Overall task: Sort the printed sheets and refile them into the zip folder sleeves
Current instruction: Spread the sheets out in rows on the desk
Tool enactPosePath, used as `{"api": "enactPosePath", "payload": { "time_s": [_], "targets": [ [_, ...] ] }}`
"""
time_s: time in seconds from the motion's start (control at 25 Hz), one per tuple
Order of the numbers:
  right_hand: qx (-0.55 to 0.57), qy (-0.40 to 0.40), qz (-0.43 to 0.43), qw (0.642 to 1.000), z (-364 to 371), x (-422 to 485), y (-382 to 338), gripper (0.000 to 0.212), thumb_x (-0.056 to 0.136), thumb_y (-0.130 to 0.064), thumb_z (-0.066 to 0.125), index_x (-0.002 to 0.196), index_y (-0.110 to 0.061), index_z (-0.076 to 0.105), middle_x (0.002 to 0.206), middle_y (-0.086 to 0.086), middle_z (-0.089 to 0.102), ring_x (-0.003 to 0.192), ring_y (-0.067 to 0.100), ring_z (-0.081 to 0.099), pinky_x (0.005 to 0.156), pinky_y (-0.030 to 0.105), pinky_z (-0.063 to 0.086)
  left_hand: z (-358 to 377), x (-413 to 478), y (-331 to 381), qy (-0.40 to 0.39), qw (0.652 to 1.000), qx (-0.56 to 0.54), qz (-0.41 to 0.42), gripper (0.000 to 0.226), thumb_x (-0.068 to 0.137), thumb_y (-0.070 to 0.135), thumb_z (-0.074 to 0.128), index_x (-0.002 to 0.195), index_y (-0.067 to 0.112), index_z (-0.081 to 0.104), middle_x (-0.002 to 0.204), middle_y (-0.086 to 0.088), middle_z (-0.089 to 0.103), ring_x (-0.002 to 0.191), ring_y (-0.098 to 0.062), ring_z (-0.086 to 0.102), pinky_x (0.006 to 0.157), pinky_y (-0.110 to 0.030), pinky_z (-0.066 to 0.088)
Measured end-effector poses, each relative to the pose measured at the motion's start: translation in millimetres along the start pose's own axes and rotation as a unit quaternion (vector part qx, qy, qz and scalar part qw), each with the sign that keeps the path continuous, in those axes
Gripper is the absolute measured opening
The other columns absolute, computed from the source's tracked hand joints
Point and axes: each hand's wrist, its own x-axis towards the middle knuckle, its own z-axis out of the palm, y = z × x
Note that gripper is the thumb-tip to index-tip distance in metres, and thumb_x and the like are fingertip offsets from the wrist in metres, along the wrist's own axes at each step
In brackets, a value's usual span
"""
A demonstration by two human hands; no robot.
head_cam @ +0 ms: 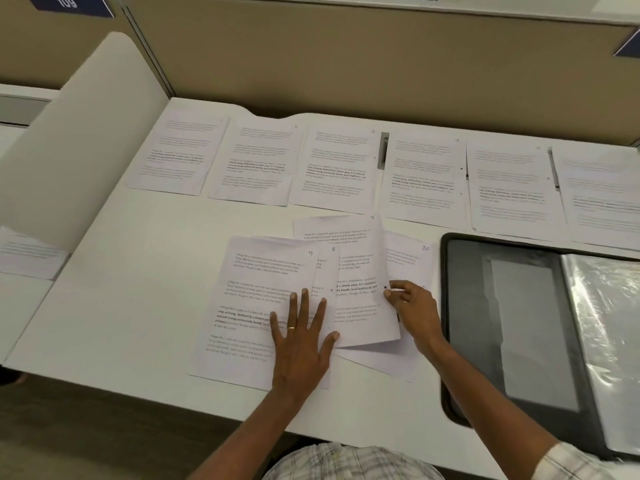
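Note:
Several printed sheets lie fanned in the middle of the white desk; the one marked 9 (249,299) is leftmost, one marked 8 (330,258) peeks out behind it, and one marked 10 (412,258) is at the right. My left hand (301,337) presses flat with spread fingers on sheet 9. My right hand (412,306) pinches the right edge of a raised sheet (360,296) lying over the pile. A black zip folder (512,323) lies open at the right, its clear plastic sleeves (602,341) showing.
A row of several printed sheets (332,164) is laid out along the back of the desk, from left to far right. A white divider panel (79,140) stands at the left, with another sheet (27,254) beyond it. A beige partition wall (346,64) runs behind.

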Motion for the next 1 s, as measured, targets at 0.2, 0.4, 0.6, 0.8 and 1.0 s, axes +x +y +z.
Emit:
{"api": "enactPosePath", "payload": {
  "time_s": [0.2,0.4,0.6,0.8,1.0],
  "targets": [
    [0.043,0.006,-0.001,0.999,-15.9,8.3,-7.1,0.011,0.094,-0.018,0.073,0.104,-0.021,0.074,0.098,0.0,0.078,0.092,0.021,0.075,0.083,0.043,0.062,6.4,8.1,1.7,-0.023,1.0,-0.01,0.004,0.065,0.106,0.063,0.026,0.163,0.033,0.023,0.173,-0.003,0.008,0.16,-0.023,0.004,0.119,-0.073,0.008],
    [0.07,0.011,0.015,0.997,-35.2,11.8,-10.8,0.009,0.094,-0.014,0.074,0.1,-0.021,0.074,0.096,0.003,0.079,0.091,0.023,0.076,0.077,0.039,0.062,8.1,4.3,-2.0,-0.025,1.0,0.001,0.008,0.064,0.106,0.061,0.027,0.162,0.032,0.027,0.173,-0.004,0.014,0.16,-0.024,0.009,0.118,-0.074,0.012],
    [0.129,0.02,0.037,0.991,-67.8,9.6,-23.5,0.017,0.094,-0.012,0.072,0.111,-0.01,0.071,0.094,0.002,0.08,0.083,0.018,0.077,0.064,0.026,0.061,0.0,10.1,4.8,-0.021,0.998,-0.055,-0.019,0.062,0.106,0.061,0.028,0.158,0.031,0.039,0.17,-0.003,0.023,0.158,-0.024,0.017,0.121,-0.07,0.01],
    [0.141,0.039,0.03,0.989,-90.0,6.7,-31.3,0.021,0.093,-0.012,0.073,0.114,-0.008,0.071,0.096,0.003,0.08,0.079,0.014,0.076,0.061,0.021,0.058,-32.0,33.8,22.4,0.016,0.947,-0.301,-0.111,0.055,0.106,0.057,0.041,0.148,0.024,0.053,0.161,0.005,0.042,0.151,-0.013,0.033,0.125,-0.04,0.024],
    [0.178,0.003,0.031,0.984,-86.9,-4.9,-33.8,0.028,0.092,-0.012,0.073,0.119,-0.006,0.07,0.107,0.009,0.078,0.093,0.024,0.076,0.067,0.023,0.06,-69.6,74.4,24.3,-0.087,0.773,-0.58,-0.24,0.038,0.102,0.049,0.059,0.125,0.021,0.072,0.114,0.008,0.077,0.108,-0.015,0.073,0.095,-0.034,0.059]
  ]
}}
